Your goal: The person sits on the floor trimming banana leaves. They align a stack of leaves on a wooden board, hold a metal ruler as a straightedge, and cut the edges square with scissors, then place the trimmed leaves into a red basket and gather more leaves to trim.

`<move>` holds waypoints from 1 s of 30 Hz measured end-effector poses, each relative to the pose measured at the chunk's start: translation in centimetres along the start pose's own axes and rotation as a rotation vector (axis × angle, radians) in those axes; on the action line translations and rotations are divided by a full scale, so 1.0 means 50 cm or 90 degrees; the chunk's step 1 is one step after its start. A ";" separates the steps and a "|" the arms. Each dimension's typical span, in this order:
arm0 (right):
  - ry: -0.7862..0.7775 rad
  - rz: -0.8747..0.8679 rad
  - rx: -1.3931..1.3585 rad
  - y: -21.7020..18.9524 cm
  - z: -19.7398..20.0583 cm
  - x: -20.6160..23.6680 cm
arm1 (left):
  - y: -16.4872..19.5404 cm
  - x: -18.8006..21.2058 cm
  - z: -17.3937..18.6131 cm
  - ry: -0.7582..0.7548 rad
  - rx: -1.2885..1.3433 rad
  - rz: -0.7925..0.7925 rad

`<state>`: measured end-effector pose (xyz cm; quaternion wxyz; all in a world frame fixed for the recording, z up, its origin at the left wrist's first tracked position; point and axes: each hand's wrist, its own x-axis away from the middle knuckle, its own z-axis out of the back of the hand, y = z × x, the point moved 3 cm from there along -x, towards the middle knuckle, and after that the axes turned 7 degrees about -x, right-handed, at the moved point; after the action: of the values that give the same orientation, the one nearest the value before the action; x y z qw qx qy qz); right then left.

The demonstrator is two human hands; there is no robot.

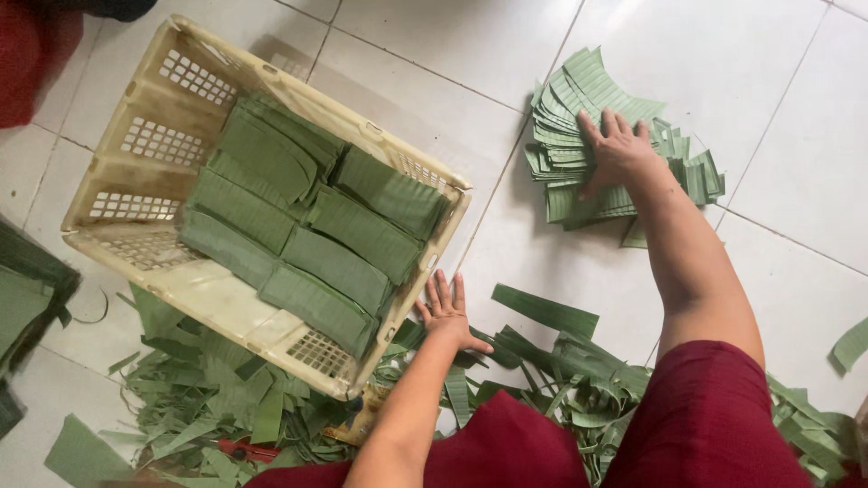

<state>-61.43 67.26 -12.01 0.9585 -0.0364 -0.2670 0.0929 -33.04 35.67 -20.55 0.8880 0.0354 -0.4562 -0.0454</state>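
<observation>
Head view: my right hand (617, 152) lies flat, fingers spread, on the fanned stack of cut green leaf pieces (579, 136) on the white tiled floor (506, 45); light, floppy, slippery, I judge, best gripped by the edges. My left hand (448, 314) rests open, empty, beside the cream plastic crate (226, 298).

Crate (226, 303): moulded plastic, cream, smooth with a dull sheen, pierced by grid vents; surface scuffed and stained.
Folded leaf bundles (307, 217) inside: plant leaf, matt green, finely ribbed.
Stack of cut leaf pieces (565, 136): same leaf, matt, ribbed, paler edges.
Leaf scraps (542, 361): thin strips, some slightly glossy, curled.
Floor tiles (434, 54): glazed ceramic, pale, smooth, soft shine, grey grout lines.
Garment (705, 425): woven cloth, dark red, matt.
Tool handle (246, 448): red plastic, smooth.
</observation>
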 end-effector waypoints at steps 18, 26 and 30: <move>0.275 -0.081 -0.075 -0.034 0.035 -0.084 | -0.001 0.002 0.021 -0.031 0.025 0.008; 0.340 -0.076 -0.181 0.022 0.130 0.013 | -0.011 0.019 0.004 0.013 0.034 -0.013; 0.354 -0.006 -0.274 -0.009 0.204 0.163 | -0.019 0.040 0.017 0.012 0.050 -0.039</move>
<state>-59.80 68.65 0.89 0.9654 -0.2602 -0.0095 0.0168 -32.62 34.46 -18.54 0.8884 0.0848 -0.4479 -0.0544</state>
